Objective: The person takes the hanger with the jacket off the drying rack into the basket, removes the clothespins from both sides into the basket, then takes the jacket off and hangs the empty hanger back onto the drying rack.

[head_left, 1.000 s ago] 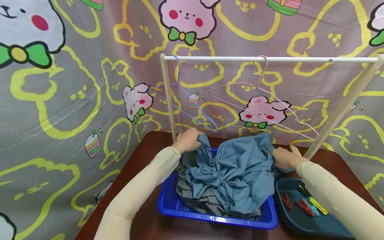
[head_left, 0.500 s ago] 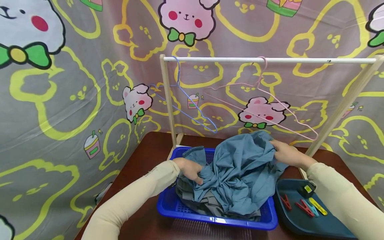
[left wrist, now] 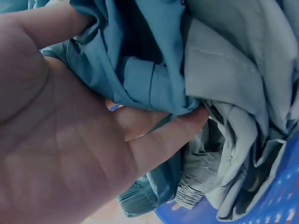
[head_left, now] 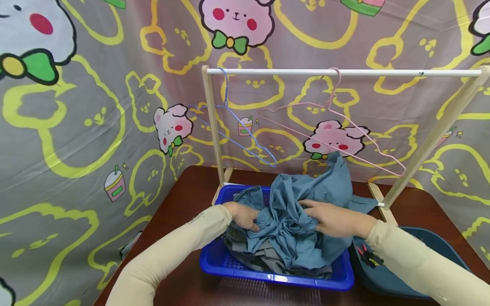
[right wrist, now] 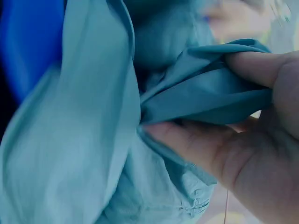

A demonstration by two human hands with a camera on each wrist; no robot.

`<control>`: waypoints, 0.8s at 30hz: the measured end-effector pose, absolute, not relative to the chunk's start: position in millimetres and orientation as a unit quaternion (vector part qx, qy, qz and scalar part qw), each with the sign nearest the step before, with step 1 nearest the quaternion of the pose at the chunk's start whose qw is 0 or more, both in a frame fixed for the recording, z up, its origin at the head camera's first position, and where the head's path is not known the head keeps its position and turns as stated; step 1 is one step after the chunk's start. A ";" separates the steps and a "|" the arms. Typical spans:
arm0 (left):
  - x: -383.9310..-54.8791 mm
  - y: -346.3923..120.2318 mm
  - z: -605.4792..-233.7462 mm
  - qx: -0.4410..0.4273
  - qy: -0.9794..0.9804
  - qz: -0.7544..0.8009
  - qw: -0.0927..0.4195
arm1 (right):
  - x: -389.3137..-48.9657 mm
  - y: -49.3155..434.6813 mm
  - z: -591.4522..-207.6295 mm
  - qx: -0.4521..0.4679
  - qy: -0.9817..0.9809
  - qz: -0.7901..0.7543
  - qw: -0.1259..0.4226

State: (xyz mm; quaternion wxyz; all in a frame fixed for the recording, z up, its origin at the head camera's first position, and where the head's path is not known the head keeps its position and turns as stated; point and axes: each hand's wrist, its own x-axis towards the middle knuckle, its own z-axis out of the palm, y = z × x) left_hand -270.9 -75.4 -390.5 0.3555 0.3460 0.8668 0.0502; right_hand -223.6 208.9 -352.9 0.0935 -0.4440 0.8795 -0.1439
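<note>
A rumpled blue garment [head_left: 291, 191] lies heaped in the blue plastic basket [head_left: 306, 282], over a dark grey garment [head_left: 268, 260]. My left hand [head_left: 242, 214] grips the heap's left side; in the left wrist view, the hand [left wrist: 65, 144] has its fingers under a stitched fold of blue cloth. At the heap's right side, my right hand [head_left: 337, 217] holds a bunched part of the same garment. The right wrist view shows a fold pinched between the thumb and fingers of that hand [right wrist: 252, 154]. A loose blue corner sticks up behind the basket.
Behind the basket stands a wooden rack with a white rail [head_left: 268, 72]. A blue hanger [head_left: 245, 128] and a pink hanger [head_left: 356, 127] hang on it. To the right is a dark tray [head_left: 373, 280] with a black clip [head_left: 370, 258], partly under my right sleeve.
My left hand let go of the raised corner and moved down onto the heap's left side. The right hand moved left from the garment's far right edge toward its middle.
</note>
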 end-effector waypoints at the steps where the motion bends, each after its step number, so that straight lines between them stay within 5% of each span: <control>1: -271.4 -76.5 -391.0 0.344 0.867 0.055 0.356 | -221.5 202.4 -355.3 -0.444 0.880 -0.129 0.112; 7: -278.4 -82.2 -381.5 0.329 0.886 0.070 0.320 | -219.7 174.4 -370.8 -0.428 0.883 -0.073 0.179; 15: -286.3 -70.5 -347.9 0.305 0.923 0.163 0.167 | -224.0 160.4 -381.7 -0.405 0.880 0.003 0.250; 24: -296.1 -18.4 -353.2 0.280 0.920 0.173 0.216 | -223.5 144.3 -386.0 -0.401 0.867 0.082 0.285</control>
